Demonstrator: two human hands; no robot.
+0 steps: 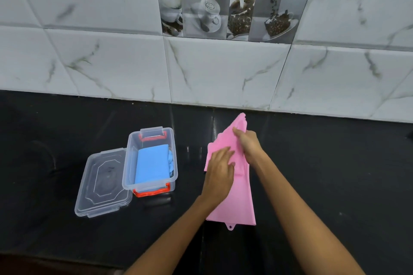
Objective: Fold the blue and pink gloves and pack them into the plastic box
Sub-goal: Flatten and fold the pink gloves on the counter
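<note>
A pink glove (239, 205) lies on the black counter, cuff toward me, its far end lifted. My right hand (248, 143) grips that raised far end and holds it above the counter. My left hand (220, 168) lies flat on the glove's middle, fingers spread, pressing it down. To the left stands the clear plastic box (129, 163) with orange latches, open. A folded blue glove (152, 166) lies inside it, its fingers bunched along the right wall.
The box's clear lid (101, 185) lies flat on the counter against the box's left side. A tiled wall (223, 69) rises right behind the glove. The black counter (335, 174) stretches to both sides.
</note>
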